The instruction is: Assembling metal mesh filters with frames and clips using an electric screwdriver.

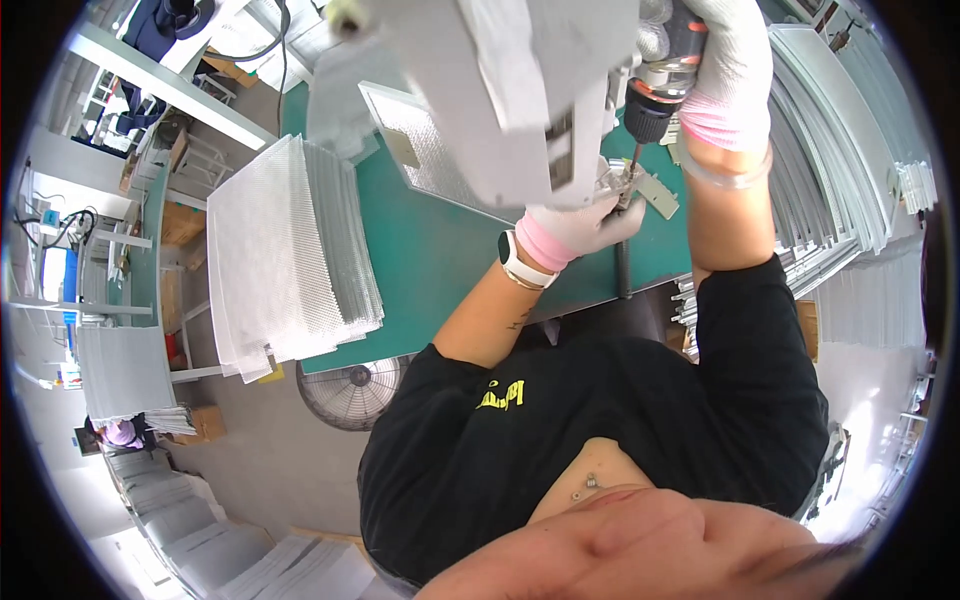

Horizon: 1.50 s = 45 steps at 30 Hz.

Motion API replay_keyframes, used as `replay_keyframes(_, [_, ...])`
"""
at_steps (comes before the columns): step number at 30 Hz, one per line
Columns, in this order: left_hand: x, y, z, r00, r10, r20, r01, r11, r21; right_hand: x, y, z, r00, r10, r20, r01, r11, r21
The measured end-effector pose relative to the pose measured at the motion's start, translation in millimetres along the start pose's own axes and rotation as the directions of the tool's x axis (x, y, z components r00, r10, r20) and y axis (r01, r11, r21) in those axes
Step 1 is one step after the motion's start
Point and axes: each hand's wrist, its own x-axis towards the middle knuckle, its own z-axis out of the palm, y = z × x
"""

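My right hand (735, 75), in a white glove with a pink cuff, grips a black and red power drill (655, 103). The drill points down and its long thin bit reaches the fingers of my left hand (583, 229). That hand, gloved alike, is closed around something small at the bit's tip, too hidden to name. Beside those fingers lies a flat pale plate with holes (658, 195) on the green tabletop (420, 250). A large light-grey housing (475, 95), blurred and close, covers much of the table beyond my left hand.
A tall stack of white mesh-patterned panels (265, 250) stands on the table's left. Near it leans a framed silver panel (430, 155). Many thin panels (830, 150) are stacked at the right. A round floor fan (350, 392) sits below the table's left front edge.
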Motion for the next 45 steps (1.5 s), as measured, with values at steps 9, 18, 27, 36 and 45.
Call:
replay_keyframes(9, [5.3, 7.2, -16.0, 0.999, -0.012, 0.051, 0.007, 0.997, 0.082, 0.3, -4.2, 69.9, 0.840, 0.123, -0.528, -0.351, 0.865, -0.358])
replay_keyframes(18, [4.5, 12.0, -10.1, 0.994, -0.096, 0.044, 0.097, 0.995, -0.028, -6.3, -10.0, 71.9, 0.819, 0.209, -0.534, -0.393, 0.883, -0.257])
replay_keyframes(27, [-3.0, 11.4, -8.9, 1.000, -0.016, 0.007, 0.015, 0.992, 0.129, 31.4, -59.4, 60.5, 0.819, -0.274, -0.504, -0.177, 0.715, -0.677])
replay_keyframes(36, [-11.6, 3.8, -17.9, 0.990, 0.141, -0.024, -0.135, 0.973, 0.186, 47.6, -58.2, 75.0, 0.790, -0.181, -0.586, -0.333, 0.676, -0.657])
replay_keyframes(45, [-29.7, 39.2, -95.5, 0.985, 0.172, -0.020, -0.169, 0.979, 0.118, 49.5, -64.8, 46.7, 0.942, -0.336, -0.008, -0.018, -0.029, -0.999])
